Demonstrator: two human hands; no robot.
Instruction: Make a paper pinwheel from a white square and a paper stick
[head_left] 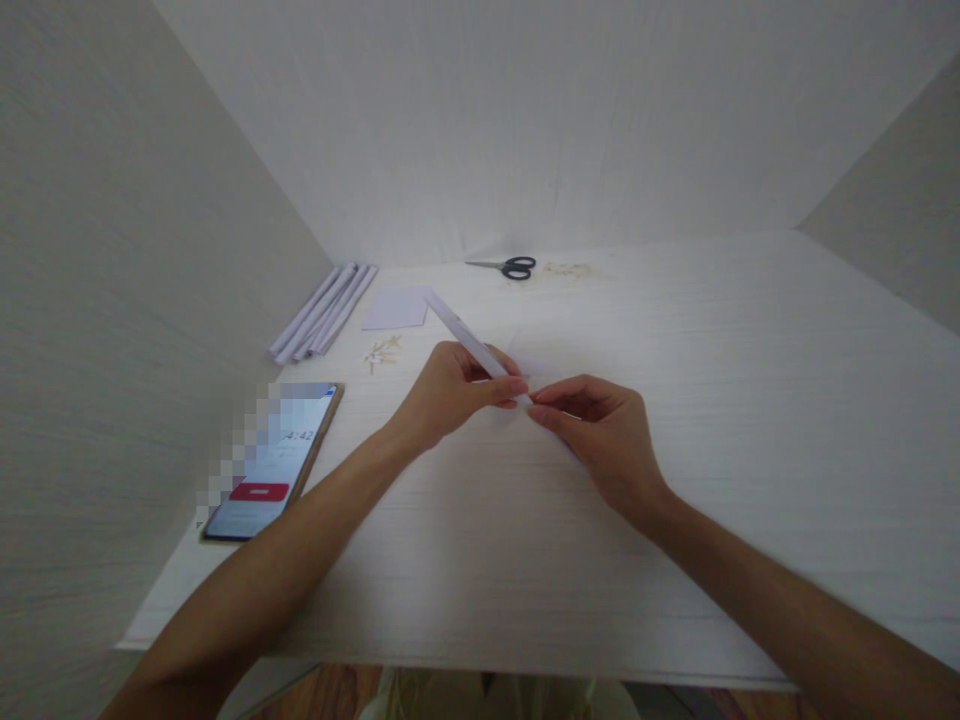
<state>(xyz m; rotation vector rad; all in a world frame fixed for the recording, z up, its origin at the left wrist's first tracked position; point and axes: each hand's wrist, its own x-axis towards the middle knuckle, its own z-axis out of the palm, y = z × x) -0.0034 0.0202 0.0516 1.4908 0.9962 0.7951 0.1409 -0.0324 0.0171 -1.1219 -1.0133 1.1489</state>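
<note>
A thin white rolled paper tube slants up and to the left above the middle of the white table. My left hand grips the tube near its lower end. My right hand pinches that lower end with thumb and forefinger, just touching the left fingertips. Both hands hover low over the tabletop.
Several finished paper tubes lie at the back left by the wall. A flat white sheet lies beside them. Black-handled scissors rest at the back. Small yellowish scraps and a phone lie at the left.
</note>
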